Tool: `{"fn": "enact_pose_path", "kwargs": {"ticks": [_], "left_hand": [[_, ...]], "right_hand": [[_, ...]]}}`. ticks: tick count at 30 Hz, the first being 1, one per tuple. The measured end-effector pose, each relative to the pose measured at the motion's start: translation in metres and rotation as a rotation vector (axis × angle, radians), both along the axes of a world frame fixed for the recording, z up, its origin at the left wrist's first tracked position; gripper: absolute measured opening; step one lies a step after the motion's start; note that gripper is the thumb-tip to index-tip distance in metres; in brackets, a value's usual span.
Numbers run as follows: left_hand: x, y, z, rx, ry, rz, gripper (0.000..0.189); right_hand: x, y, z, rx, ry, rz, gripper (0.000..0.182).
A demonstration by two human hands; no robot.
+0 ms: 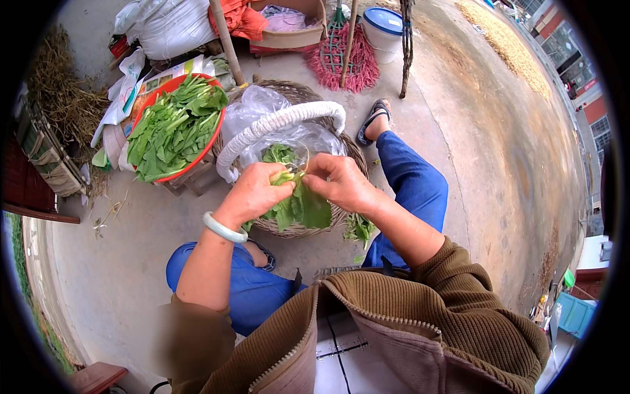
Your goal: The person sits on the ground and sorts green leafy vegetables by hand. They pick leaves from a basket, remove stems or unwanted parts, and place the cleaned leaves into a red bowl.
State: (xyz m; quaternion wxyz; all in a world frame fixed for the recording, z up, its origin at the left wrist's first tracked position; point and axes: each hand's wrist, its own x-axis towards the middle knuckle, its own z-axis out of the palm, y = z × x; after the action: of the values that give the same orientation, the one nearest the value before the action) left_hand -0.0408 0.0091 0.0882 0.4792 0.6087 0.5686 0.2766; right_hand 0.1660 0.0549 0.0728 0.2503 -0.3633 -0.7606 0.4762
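Over a wicker basket (295, 229) my left hand (261, 192) grips the stems of a leafy green vegetable (315, 209); a pale bangle is on that wrist. My right hand (339, 182) pinches at the root end beside it, where a thin root or strand stands up. The broad leaves hang down below both hands. Clear plastic sheeting (256, 106) lines the basket, with more greens (279, 153) inside it. Its arched handle (280, 118), wrapped in white, rises beyond my hands. To the left, a red-rimmed basin (221, 120) is heaped with leafy greens (172, 130).
Loose greens (359, 227) lie on the floor right of the basket. A wooden stool (189, 182) supports the basin. Beyond are a pink broom (362, 64), a lidded white bucket (383, 39), a cardboard box (295, 37) and white sacks (172, 29). Dried plants (61, 93) lie far left.
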Motion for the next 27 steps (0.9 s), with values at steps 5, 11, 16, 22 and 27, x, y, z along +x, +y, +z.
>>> {"fn": "enact_pose_path", "kwargs": {"ticks": [5,11,16,22,27], "left_hand": [[-0.002,0.001,-0.005,0.032,0.105,-0.062,0.020],[-0.003,0.000,-0.007,0.085,0.192,-0.117,0.020],[-0.007,0.002,-0.006,-0.055,0.063,-0.163,0.018],[-0.014,0.006,-0.011,-0.171,-0.108,-0.161,0.018],[-0.015,0.006,-0.006,-0.214,-0.228,-0.083,0.019]], "right_hand": [[0.008,0.012,0.004,0.139,-0.094,0.166,0.014],[0.007,0.012,0.003,0.316,-0.106,0.236,0.010],[0.011,0.010,-0.006,0.288,-0.079,0.160,0.005],[0.043,0.007,-0.028,0.170,-0.038,0.029,0.009],[0.084,-0.009,-0.063,0.082,-0.342,0.025,0.010]]}}
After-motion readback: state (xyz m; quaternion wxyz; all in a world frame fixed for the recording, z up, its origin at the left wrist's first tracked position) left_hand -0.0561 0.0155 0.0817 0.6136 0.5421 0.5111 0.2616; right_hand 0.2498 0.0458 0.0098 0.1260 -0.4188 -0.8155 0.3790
